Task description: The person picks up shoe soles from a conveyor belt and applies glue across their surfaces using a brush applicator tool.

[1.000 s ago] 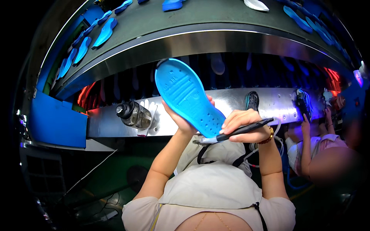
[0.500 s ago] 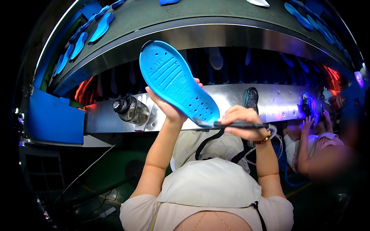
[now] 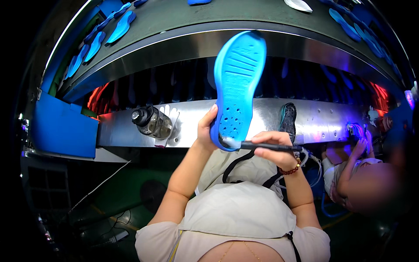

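A bright blue shoe sole (image 3: 239,83) is held up in front of me, tilted, with its ribbed and holed face toward me. My left hand (image 3: 207,130) grips it by the left edge near its lower end; some fingers are hidden behind it. My right hand (image 3: 279,148) is closed round the black handle of a brush (image 3: 248,145). The brush's pale tip touches the sole's lower rim. Clear tubing (image 3: 313,160) trails behind the handle, by my right wrist.
Behind the sole runs a metal ledge (image 3: 192,114) with a dark bottle (image 3: 152,122), a white glove (image 3: 171,112) and a black sole (image 3: 287,118). Above it, a green conveyor (image 3: 244,14) carries blue soles (image 3: 122,27) and a white one (image 3: 298,5). A co-worker's hands (image 3: 363,144) are at the right.
The sole has swung from leaning left to nearly upright and moved to the right. My left hand has shifted right with it. The brush tip stays at the sole's lower end.
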